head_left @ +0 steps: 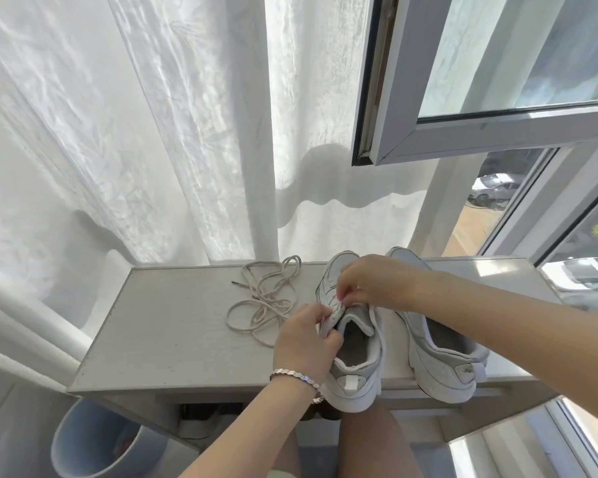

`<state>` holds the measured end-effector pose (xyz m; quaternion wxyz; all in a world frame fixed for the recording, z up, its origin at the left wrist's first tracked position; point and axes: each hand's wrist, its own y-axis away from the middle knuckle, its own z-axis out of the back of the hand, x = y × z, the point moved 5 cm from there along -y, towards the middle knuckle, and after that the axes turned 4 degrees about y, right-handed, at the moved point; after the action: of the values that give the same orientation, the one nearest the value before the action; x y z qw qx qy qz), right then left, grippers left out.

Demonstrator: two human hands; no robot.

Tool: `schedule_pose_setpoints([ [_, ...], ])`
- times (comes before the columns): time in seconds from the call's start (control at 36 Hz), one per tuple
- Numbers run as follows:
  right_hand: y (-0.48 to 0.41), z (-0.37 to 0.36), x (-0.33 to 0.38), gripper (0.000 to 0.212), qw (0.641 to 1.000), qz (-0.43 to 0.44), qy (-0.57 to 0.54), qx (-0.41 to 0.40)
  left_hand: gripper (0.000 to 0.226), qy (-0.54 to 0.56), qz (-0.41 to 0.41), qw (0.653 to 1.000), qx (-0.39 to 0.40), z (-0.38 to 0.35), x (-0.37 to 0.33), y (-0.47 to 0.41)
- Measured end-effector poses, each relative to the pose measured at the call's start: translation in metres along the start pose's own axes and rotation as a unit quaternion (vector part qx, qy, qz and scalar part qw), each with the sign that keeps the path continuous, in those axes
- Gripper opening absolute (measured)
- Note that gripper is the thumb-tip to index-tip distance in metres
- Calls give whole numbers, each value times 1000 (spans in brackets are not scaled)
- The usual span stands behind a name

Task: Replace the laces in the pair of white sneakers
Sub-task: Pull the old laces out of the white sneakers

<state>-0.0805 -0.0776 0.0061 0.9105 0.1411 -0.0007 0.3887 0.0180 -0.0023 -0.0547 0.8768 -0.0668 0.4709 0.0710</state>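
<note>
- Head view: two white sneakers stand on a pale counter (pixel 159 326) under a window, toes pointing away from the person and heels at the counter's near edge.
- The near sneaker (pixel 358 353) is the one being worked on, with its heel overhanging the edge. The second sneaker (pixel 442 353) sits just beside it to the right, untouched and mostly under the right forearm.
- Left hand (pixel 304 343): fingers (pixel 328 339) curled and clamped on the left eyelet flap of the near sneaker, beside the tongue, with the thumb on the outer side. There is a silver bracelet (pixel 296 374) on this wrist.
- Right hand (pixel 373 282): reaches over the toe half of the near sneaker. Its fingers (pixel 342 291) are bunched together, tips down at the eyelet row, close to the left fingertips. A thin pinkish bit shows there; I cannot tell what they pinch, if anything.
- Loose laces (pixel 266 298): cream, dark-tipped, in a tangled heap on the counter left of the near sneaker. They are near the left hand but not touching it.
- Surroundings: a sheer white curtain (pixel 135 132) hangs behind the counter, an open window sash (pixel 480 132) is at upper right, and a pale blue bin (pixel 83 439) stands on the floor at lower left.
</note>
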Motion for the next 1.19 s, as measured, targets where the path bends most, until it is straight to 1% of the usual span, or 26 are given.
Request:
schedule_pose_setpoints([
  [0.08,0,2,0,23,998,10,58,-22,16,-3,-4,1000,1,0,-1,1],
  [0.14,-5,6,-6,24,996,-21,51,-68,14,-1,-6,1000,1,1,-2,1],
  [0.17,-7,10,-15,23,993,-62,20,-97,14,-2,-6,1000,1,1,-2,1],
  [0.22,-8,21,-36,23,973,-152,-63,-161,13,-1,-5,1000,1,1,-2,2],
  [0.25,-8,26,-43,22,962,-177,-105,-181,13,0,-4,1000,2,1,-2,3],
  [0.28,-8,31,-46,20,956,-186,-138,-179,13,2,-3,1000,3,1,-2,3],
  [0.31,-8,34,-46,17,959,-180,-155,-154,12,4,-3,1000,2,1,-2,3],
  [0.33,-8,36,-43,14,969,-166,-155,-100,12,8,-1,1000,1,1,-2,3],
  [0.39,-3,30,-34,14,977,-150,-136,68,13,14,5,1000,2,1,-2,2],
  [0.42,2,26,-32,19,969,-150,-133,141,15,16,6,1000,3,1,-1,1],
  [0.44,8,24,-31,24,960,-153,-138,189,17,17,7,1000,5,1,-1,1],
  [0.5,20,25,-31,35,948,-163,-157,224,20,19,7,1000,10,1,-1,1],
  [0.56,30,25,-33,38,942,-177,-167,231,22,25,7,1000,11,1,-3,2],
  [0.58,33,23,-34,34,947,-179,-151,221,24,29,6,999,11,1,-4,2],
  [0.61,34,23,-34,28,959,-173,-119,189,26,32,7,999,12,1,-5,2],
  [0.67,31,22,-34,15,983,-152,-52,92,31,27,7,999,22,1,-7,3],
  [0.69,30,21,-32,21,987,-146,-37,60,33,22,7,999,28,1,-8,2],
  [0.72,29,17,-31,32,988,-143,-35,52,36,18,9,999,30,0,-10,2],
  [0.78,30,9,-28,46,986,-139,-40,85,40,14,6,999,31,0,-14,1],
  [0.83,33,2,-25,48,984,-131,-43,116,45,9,-8,999,39,-2,-20,1],
  [0.86,34,1,-24,45,984,-129,-47,113,46,5,-18,999,48,-3,-23,1],
  [0.92,37,0,-24,35,985,-126,-66,96,45,-2,-35,997,64,-5,-28,-1],
  [0.97,41,3,-26,31,983,-129,-97,88,42,-14,-37,997,73,-6,-30,-3],
  [1.06,52,13,-33,33,977,-152,-134,68,37,-29,-45,995,82,-7,-32,-7],
  [1.14,62,23,-44,40,967,-168,-193,11,35,-42,-69,992,96,-8,-41,-13],
  [1.19,66,30,-51,46,960,-170,-222,-31,38,-49,-80,987,132,-11,-49,-17],
])
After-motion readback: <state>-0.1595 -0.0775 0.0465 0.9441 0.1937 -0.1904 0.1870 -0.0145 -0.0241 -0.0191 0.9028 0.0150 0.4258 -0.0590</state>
